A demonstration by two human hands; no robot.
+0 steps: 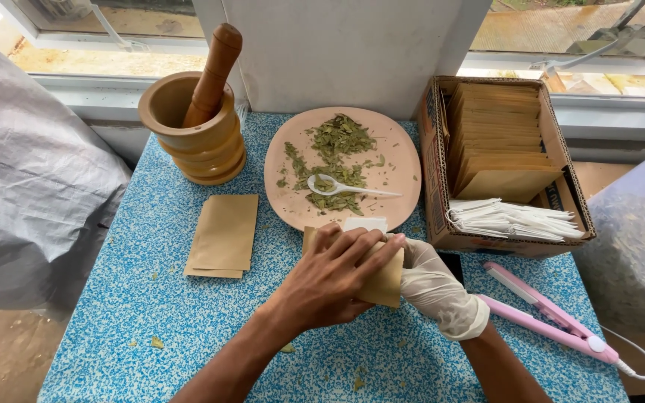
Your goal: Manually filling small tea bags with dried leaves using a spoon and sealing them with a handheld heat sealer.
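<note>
My bare left hand [334,280] lies flat over a small brown paper pouch [387,285] near the front of the blue speckled table [151,313]. My right hand [436,287], in a white glove, grips the same pouch from its right side. A white paper tab [365,224] sticks out above the pouch. Just behind the hands stands a pink plate [404,160] with dried green leaves [335,153] and a white plastic spoon [349,188] lying on them.
A wooden mortar [192,134] with pestle [214,71] stands at the back left. Brown pouches [224,235] lie stacked left of the hands. A cardboard box [436,186] at right holds brown pouches and white filter bags [513,219]. A pink heat sealer [546,313] lies at the right front.
</note>
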